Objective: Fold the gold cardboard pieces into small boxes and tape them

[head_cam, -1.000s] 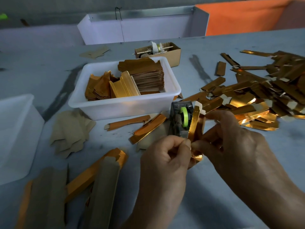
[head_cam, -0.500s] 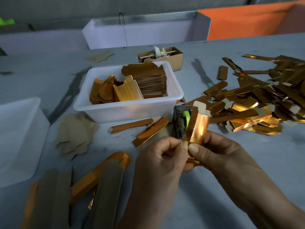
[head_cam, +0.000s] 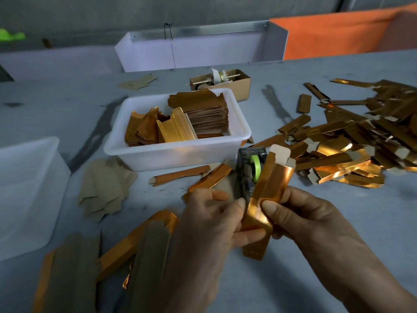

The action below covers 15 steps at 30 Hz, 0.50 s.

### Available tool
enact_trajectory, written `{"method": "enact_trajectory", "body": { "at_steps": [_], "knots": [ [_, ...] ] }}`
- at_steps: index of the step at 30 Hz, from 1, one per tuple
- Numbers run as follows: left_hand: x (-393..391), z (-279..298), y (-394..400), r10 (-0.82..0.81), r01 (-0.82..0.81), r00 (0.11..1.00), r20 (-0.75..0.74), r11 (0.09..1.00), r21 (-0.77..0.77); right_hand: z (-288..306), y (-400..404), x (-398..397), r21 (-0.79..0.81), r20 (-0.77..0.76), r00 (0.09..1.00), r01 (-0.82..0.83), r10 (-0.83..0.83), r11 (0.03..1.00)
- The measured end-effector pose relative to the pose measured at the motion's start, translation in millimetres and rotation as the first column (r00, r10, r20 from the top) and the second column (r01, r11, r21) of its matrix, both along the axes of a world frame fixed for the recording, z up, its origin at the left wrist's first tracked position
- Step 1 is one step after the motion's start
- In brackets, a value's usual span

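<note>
A long gold cardboard piece [head_cam: 270,188], partly folded into a narrow box with its top flap open, stands tilted between both hands above the table. My left hand [head_cam: 209,220] pinches its lower left edge with thumb and fingers. My right hand [head_cam: 300,215] grips its right side, thumb pressed on the shiny face. Just behind it sits a grey tape dispenser [head_cam: 248,168] with a green roll. A white tub [head_cam: 178,150] holds stacked flat gold pieces. A big heap of folded gold boxes [head_cam: 352,141] lies at the right.
Another white tub [head_cam: 27,188] stands at the left edge. Brown card scraps [head_cam: 103,188] lie beside it. Long gold pieces [head_cam: 135,240] lie at the near left. A small cardboard box [head_cam: 225,83] with tools sits behind the tub; a white tray [head_cam: 198,50] stands at the back.
The gold piece has been turned from edge-on so its shiny face points toward me, and has opened into a longer box shape. Both hands have shifted slightly toward me.
</note>
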<state>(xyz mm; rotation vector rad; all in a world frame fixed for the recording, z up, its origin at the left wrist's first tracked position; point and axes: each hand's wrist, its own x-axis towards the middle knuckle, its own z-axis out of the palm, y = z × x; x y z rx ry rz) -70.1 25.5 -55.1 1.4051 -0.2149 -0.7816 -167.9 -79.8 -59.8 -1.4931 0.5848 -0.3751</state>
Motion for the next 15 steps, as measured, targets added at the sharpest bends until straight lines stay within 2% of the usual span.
{"method": "enact_trajectory", "body": {
  "at_steps": [1, 5, 7, 11, 13, 15],
  "knots": [
    [-3.1, 0.0, -1.3, 0.029, -0.028, 0.999, 0.033, 1.000, -0.013, 0.4, 0.2, 0.8, 0.004, -0.003, 1.000, 0.012, -0.012, 1.000],
    [-16.8, -6.4, -1.4, 0.034, -0.034, 0.935, 0.354, 0.999, -0.008, -0.5, 0.0, 2.2, 0.005, -0.001, 0.999, 0.036, -0.036, 0.999],
    [-18.3, -10.1, -0.3, 0.034, -0.036, 0.918, 0.396, 0.999, -0.001, -1.6, 0.8, 2.0, -0.002, 0.015, 0.999, 0.030, -0.030, 1.000],
    [-14.9, -11.4, 1.5, -0.040, 0.014, 0.920, 0.389, 0.997, 0.070, -7.1, -1.1, -2.2, -0.068, 0.029, 0.999, 0.024, -0.022, 0.997],
    [-13.1, -14.9, 2.4, -0.104, 0.049, 0.871, 0.480, 0.991, 0.126, -10.1, -2.0, -4.8, -0.101, 0.028, 1.000, 0.018, -0.015, 0.995],
    [-12.1, -16.0, 3.5, -0.206, 0.073, 0.766, 0.609, 0.969, 0.235, -11.5, -1.9, -5.7, -0.106, 0.031, 1.000, 0.010, -0.007, 0.994]
  ]
}}
